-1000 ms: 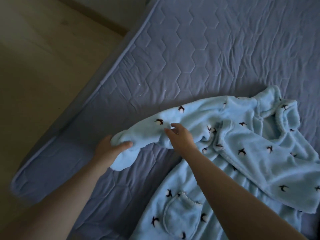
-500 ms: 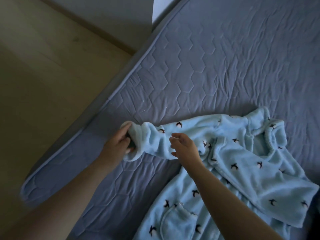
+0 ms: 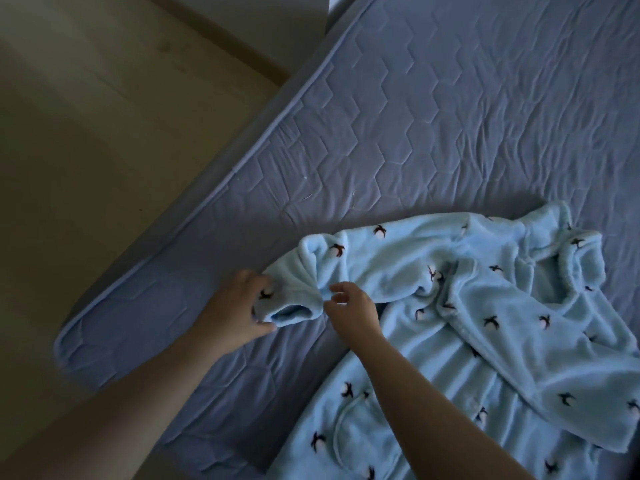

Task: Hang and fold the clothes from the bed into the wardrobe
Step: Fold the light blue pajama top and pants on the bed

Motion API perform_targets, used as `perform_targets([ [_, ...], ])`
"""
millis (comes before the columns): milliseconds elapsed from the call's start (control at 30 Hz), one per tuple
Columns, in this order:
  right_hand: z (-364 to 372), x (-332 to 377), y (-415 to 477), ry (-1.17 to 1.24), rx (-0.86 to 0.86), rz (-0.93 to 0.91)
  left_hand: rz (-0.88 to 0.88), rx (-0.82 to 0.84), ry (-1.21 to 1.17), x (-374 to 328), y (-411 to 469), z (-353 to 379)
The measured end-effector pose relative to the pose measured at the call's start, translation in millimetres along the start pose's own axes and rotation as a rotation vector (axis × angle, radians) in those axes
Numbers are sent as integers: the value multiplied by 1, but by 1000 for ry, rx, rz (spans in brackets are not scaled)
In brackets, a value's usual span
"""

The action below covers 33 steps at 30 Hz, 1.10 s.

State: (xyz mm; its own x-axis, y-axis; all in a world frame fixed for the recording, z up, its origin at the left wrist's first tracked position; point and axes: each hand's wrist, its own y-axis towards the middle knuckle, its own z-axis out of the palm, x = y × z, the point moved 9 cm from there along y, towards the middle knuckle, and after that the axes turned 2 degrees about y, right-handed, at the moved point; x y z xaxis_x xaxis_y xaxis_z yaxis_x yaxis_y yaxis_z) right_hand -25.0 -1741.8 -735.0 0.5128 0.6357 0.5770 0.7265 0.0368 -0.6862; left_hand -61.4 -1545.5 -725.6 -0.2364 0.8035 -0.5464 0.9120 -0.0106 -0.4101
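- A light blue fleece robe point(image 3: 491, 306) printed with small dark birds lies crumpled on the bed point(image 3: 433, 109), near its corner.
- The robe's sleeve point(image 3: 311, 268) stretches out toward the bed's edge.
- The left hand point(image 3: 239, 306) grips the sleeve's cuff point(image 3: 289, 311), fingers curled round it.
- The right hand point(image 3: 351, 311) pinches the sleeve fabric just beside the cuff.
- Wooden floor point(image 3: 86, 140) lies beside the bed.

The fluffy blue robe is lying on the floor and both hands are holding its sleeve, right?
Not quite. In the head view the blue robe lies on the bed instead. The rest is right: the left hand and the right hand both hold its sleeve.
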Motion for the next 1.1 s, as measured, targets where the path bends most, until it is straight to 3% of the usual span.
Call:
perform_targets([
  [100, 14, -4, 6, 70, 79, 1, 94, -51, 200, -14, 6, 18],
  [200, 3, -2, 12, 151, 1, -70, 4, -65, 347, -16, 16, 42],
  [267, -27, -3, 19, -40, -190, -142, -80, -91, 415, -14, 24, 47],
  [333, -44, -7, 31, -296, -225, -167, -129, -137, 444, -11, 34, 42],
  [400, -39, -20, 45, -475, -53, -122, -183, -189, 311, -2, 43, 28],
  [467, -33, -33, 53, -564, 66, -85, -299, -289, 28, 17, 48, 5],
  [600, -30, -39, 57, -512, 58, -71, -509, -389, -474, 54, 52, -56],
  [800, -20, 7, 42, -388, -8, -161, -555, -383, -568, 76, 48, -135],
  [900, -5, 45, 42, -299, 70, -218, -507, -388, -666, 69, 53, -156],
  [1100, 11, 63, 50, -198, 79, -171, -514, -490, -465, 66, 55, -157],
])
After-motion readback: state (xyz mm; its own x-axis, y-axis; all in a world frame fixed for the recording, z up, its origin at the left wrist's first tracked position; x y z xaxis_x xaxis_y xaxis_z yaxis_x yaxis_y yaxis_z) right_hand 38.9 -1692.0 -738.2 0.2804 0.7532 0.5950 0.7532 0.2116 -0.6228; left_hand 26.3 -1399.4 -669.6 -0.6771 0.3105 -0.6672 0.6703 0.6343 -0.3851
